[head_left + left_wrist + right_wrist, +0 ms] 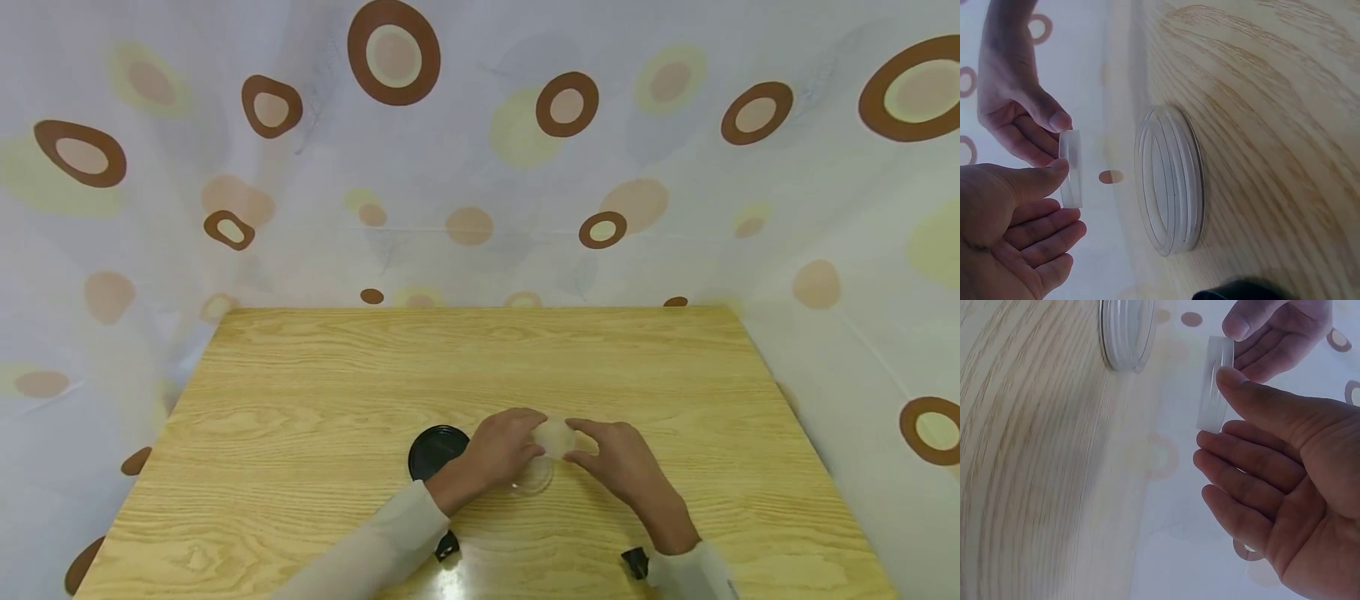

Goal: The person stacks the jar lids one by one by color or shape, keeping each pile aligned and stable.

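Note:
A small translucent white disc with a short rim, like a shallow lid [555, 438], is held up between both hands. My left hand [504, 446] pinches its left side between thumb and fingers; my right hand [624, 458] pinches its right side the same way. Seen edge-on in the left wrist view, the translucent lid [1071, 169] is above the table, apart from the container below. That clear round shallow container [1171, 181] with a ridged rim stands on the table; the hands and lid partly cover it in the head view.
Beside the left forearm lies a round black lid or dish [437, 452], partly covered by that arm. The wood-grain table [315, 375] meets a white curtain [465, 150] with brown and yellow rounds behind and at both sides. Small black pieces [447, 547] sit by the cuffs.

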The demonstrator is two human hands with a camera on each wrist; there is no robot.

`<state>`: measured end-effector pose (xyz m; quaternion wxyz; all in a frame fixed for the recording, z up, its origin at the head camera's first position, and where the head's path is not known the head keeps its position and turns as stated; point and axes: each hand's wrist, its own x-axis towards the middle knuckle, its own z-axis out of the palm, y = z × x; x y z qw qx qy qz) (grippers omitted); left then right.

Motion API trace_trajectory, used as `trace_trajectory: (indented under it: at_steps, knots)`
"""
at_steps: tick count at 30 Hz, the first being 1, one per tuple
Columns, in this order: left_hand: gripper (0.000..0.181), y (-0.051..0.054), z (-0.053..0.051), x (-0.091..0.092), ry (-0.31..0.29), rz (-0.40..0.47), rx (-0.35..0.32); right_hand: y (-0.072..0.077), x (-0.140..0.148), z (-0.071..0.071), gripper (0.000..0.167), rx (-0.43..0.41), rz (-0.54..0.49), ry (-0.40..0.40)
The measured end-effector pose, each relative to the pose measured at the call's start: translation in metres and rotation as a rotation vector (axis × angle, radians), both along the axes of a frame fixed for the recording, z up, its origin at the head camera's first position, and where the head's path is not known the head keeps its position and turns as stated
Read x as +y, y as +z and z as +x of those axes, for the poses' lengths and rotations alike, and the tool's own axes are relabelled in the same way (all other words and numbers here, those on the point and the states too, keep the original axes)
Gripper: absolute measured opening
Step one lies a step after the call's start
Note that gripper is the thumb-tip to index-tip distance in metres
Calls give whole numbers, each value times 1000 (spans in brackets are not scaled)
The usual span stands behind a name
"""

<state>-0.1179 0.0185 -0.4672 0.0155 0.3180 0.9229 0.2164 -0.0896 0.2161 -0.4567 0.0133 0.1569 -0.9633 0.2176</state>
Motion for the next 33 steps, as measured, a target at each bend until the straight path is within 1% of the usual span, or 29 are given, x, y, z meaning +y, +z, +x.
trace_trajectory:
  at_steps: [7, 10, 13, 16, 20, 23, 27, 33]
  knots:
    - [37, 1, 5, -16, 12, 21, -11, -4, -14, 0, 45, 15, -13, 26]
    - [37, -2, 6, -23, 9, 24, 14, -6, -20, -1, 45, 7, -8, 30]
    - [36, -6, 8, -29, 0, 21, 56, -7, -26, -1, 43, -5, -11, 34]
    - [36, -9, 9, -33, -6, 5, 61, -9, -32, 1, 41, -18, -26, 38]
    - [37, -13, 12, -37, 1, -38, 31, -12, -38, 2, 39, -46, -14, 36]
    - [38, -14, 14, -39, 4, -64, 30, -15, -42, 2, 38, -61, 0, 41]
    - [37, -17, 14, -41, -7, -73, 56, -18, -43, 2, 37, -68, 16, 45]
    - [30, -23, 15, -39, -22, -97, 81, -23, -44, 3, 36, -68, 33, 34]
